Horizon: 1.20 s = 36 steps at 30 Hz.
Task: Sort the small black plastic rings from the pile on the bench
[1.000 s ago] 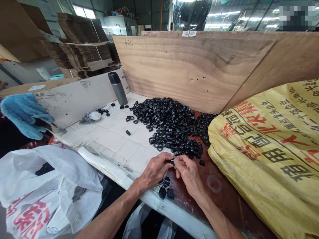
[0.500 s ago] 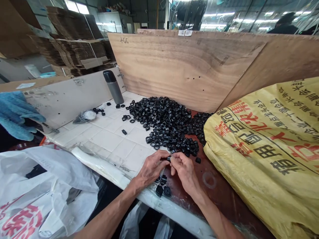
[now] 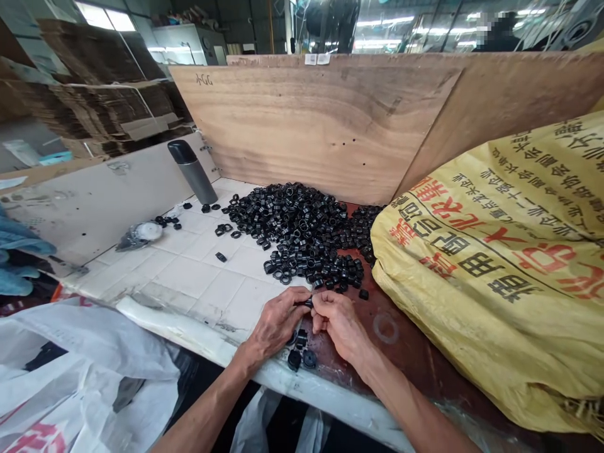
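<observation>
Between the fingertips of both hands is a small black plastic ring, mostly covered by the fingers. My left hand pinches it from the left, thumb and fingers closed. My right hand grips it from the right, fingers curled in. Just beyond the hands spreads a heap of black plastic rings. Several loose black parts lie by the table's front edge below the hands, among them a round black cap. A single ring lies to the right of the hands.
A yellow woven sack fills the right side. At the back left stands a grey flask, near a plastic bag of small parts. Wooden boards wall the table's back. A white plastic bag hangs at front left.
The camera view has turned and tilted slightly, so the scene sits farther left. Both hands stay together on the small black ring, with only slight finger movement.
</observation>
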Available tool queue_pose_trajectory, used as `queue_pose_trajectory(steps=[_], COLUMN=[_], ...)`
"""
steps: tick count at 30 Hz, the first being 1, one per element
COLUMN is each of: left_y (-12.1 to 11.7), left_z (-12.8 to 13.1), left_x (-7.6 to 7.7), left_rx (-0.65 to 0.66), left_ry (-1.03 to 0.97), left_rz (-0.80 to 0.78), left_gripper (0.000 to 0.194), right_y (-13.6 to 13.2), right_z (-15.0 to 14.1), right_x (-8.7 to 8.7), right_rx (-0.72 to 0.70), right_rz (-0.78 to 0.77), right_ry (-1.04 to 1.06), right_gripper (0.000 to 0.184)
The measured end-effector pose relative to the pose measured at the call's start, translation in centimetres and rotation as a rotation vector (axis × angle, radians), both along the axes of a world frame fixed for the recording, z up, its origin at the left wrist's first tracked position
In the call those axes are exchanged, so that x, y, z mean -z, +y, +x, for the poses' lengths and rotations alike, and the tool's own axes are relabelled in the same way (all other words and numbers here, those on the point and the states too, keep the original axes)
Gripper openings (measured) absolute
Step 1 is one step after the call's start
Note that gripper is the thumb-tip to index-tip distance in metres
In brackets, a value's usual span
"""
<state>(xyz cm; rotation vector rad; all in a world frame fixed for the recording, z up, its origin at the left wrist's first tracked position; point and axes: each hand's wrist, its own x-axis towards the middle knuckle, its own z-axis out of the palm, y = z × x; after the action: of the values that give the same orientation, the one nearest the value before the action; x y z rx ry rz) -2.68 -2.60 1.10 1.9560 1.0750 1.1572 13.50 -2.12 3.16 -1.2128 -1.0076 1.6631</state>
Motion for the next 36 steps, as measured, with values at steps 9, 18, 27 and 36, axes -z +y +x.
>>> queue_pose_trajectory(steps=[9,18,27,36], left_y=[-1.3,1.9,1.5,1.4], left_z=[-0.9,-1.0,0.2,0.5], left_x=[-2.8,0.6,1.2,0.7], left_rx=[0.024,-0.582,-0.405,-0.152], left_ry=[0.305,0.432,0.362,-0.116], left_rz=[-0.244,-0.173,-0.046,-0.170], left_gripper=[0.024,0.036,0.018,0.023], right_y=[3.7,2.1,2.0,2.2], right_z=[7.1,4.8,3.7,3.3], right_x=[-1.0,0.2,1.0,0.5], right_rx=[0.006,-0.167,-0.229,-0.080], right_rz=[0.486,0.655,0.782,0.595], right_ry=[-1.016,-1.397,-0.956,-0.544], right_gripper=[0.015,0.008,0.023,0.037])
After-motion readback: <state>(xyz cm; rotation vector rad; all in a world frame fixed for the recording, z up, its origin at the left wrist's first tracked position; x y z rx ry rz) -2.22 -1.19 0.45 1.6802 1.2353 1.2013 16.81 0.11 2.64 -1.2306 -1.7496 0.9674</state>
